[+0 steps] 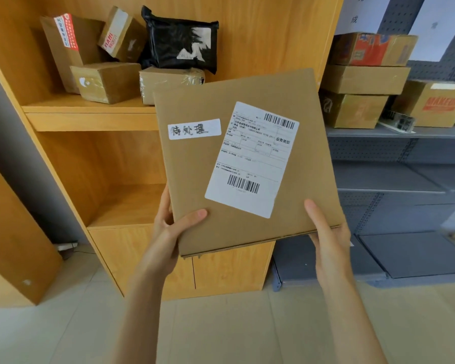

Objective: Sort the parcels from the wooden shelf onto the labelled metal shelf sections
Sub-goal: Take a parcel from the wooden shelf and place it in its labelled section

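A person is holding a flat cardboard parcel [247, 158] up in front of the shelves with both hands. The left hand [168, 229] is gripping its lower left corner, thumb lying across the front face and fingers curling round behind the edge. The right hand [329, 232] is gripping the lower right corner, thumb pressing on the front and fingers hidden underneath. The parcel is tilting slightly, and it is carrying a small white handwritten sticker [194, 129] and, just beside that, a larger printed shipping label [252, 158] with two barcodes.

Behind the parcel, the wooden shelf [90, 111] is holding several more parcels on its upper board: a tall brown box [69, 48] leaning at the back, a small taped box [121, 34] tilting against it, a black plastic mailer bag [181, 40], a squat taped carton [105, 81] in front, and another tape-wrapped carton [168, 77] partly hidden by the held parcel. The compartment below is showing only bare wood.

To the right, the grey metal shelf [378, 132] is carrying a stack of three cardboard boxes [363, 80] on its top level, with a box printed in red lettering [436, 103] beside them.
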{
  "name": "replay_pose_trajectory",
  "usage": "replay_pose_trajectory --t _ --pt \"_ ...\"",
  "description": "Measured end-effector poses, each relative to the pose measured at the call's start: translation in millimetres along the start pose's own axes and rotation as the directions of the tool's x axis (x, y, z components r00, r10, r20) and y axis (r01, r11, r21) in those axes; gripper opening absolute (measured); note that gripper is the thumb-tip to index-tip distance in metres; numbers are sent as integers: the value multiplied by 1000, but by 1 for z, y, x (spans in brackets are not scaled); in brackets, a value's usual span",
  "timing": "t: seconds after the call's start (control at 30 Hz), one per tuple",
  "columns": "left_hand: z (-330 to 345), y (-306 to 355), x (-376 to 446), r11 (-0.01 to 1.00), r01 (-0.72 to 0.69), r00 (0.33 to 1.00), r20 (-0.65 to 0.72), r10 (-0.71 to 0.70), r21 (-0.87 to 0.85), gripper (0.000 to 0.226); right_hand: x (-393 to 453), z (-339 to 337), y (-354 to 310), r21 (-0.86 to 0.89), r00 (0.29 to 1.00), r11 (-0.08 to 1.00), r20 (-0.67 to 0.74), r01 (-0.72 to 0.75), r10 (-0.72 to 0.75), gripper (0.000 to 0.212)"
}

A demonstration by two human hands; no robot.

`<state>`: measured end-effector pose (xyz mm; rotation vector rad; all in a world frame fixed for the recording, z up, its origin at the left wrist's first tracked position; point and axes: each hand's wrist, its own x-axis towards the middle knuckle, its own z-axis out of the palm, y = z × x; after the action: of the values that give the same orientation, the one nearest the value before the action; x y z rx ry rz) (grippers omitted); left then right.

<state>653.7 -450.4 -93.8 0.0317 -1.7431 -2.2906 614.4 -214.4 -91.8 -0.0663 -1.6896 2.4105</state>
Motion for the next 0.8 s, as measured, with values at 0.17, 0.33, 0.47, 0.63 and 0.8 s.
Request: replay_pose_trajectory --t 0.17,0.33,0.47,0.63,0.8 --pt "-10 -1 5 998 -36 997 70 32 56 101 -8 -12 4 -195 998 979 33 52 -46 67" --pt "3 -7 11 996 -59 996 75 54 62 92 -17 -30 4 -277 997 958 7 71 -72 63" --pt "32 -13 16 997 -45 994 102 39 60 82 -14 -54 -3 -310 992 948 -81 66 -95 53" --pt "84 -31 25 996 -44 990 139 34 74 80 -3 -93 -17 -331 975 942 -187 51 -118 73" --pt "166 -47 31 988 -82 980 189 56 134 83 23 -158 -37 -321 958 946 -252 50 -136 73"
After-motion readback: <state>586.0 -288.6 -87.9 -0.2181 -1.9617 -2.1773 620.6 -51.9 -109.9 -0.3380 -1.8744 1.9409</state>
